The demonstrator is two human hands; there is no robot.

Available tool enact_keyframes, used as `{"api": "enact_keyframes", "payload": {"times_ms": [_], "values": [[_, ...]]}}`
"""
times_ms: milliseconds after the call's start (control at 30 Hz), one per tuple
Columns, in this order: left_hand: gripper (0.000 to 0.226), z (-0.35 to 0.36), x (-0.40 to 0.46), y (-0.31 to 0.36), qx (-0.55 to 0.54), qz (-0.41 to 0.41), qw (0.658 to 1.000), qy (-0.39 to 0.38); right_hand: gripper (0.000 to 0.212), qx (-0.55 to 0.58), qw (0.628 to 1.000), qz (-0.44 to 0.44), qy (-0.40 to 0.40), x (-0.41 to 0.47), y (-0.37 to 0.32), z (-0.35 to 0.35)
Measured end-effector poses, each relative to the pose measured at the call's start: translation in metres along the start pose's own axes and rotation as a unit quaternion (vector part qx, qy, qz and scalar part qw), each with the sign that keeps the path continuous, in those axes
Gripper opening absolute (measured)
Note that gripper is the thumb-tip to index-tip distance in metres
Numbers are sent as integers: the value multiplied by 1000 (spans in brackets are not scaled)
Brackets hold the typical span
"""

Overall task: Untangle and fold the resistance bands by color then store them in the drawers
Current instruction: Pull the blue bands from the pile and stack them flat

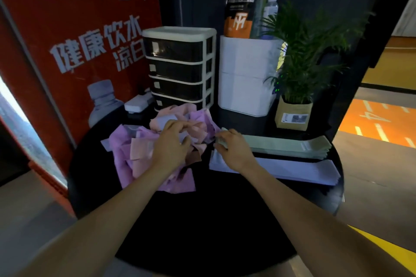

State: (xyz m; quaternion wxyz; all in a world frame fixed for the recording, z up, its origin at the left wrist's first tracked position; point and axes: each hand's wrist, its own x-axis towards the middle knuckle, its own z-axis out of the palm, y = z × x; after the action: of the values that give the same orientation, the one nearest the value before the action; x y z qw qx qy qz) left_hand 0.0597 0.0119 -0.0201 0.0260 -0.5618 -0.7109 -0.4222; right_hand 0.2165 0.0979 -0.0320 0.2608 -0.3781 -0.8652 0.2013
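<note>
dim room, red banner (74, 36), orange floor (380, 126)

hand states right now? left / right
Left hand: fingers curled into the tangled pile of bands, gripping bands.
Right hand: fingers pinching the end of the green bands.

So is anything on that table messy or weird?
Yes. The pink and purple bands lie in a crumpled, tangled pile under the left hand, while the green bands and pale lilac bands lie in flat, neat stacks by the right hand. The drawers are all shut.
</note>
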Motion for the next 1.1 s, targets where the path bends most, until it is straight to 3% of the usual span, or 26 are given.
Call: {"api": "enact_keyframes", "payload": {"times_ms": [267,333,400,567,733,900,1100], "values": [[27,-30,4,-43,35,-17,999,17,30,43,998,-6,-43,46,-45,45],[25,-34,4,-49,25,-17,999,15,16,50,998,-3,-32,52,-51,49],[28,-36,5,-55,14,-23,1000,8,23,76,997,8,-19,57,-55,48],[35,-39,8,-65,-18,-37,999,-7,6,118,993,-12,2,75,-65,33],[27,-47,21,-57,-44,-14,999,29,9,161,985,-48,47,97,-87,-3],[40,-70,55,-30,-45,41,994,89,12,179,977,-78,92,109,-107,-41],[48,-96,99,15,-65,114,986,100,15,231,964,-82,104,112,-124,-81]]}}
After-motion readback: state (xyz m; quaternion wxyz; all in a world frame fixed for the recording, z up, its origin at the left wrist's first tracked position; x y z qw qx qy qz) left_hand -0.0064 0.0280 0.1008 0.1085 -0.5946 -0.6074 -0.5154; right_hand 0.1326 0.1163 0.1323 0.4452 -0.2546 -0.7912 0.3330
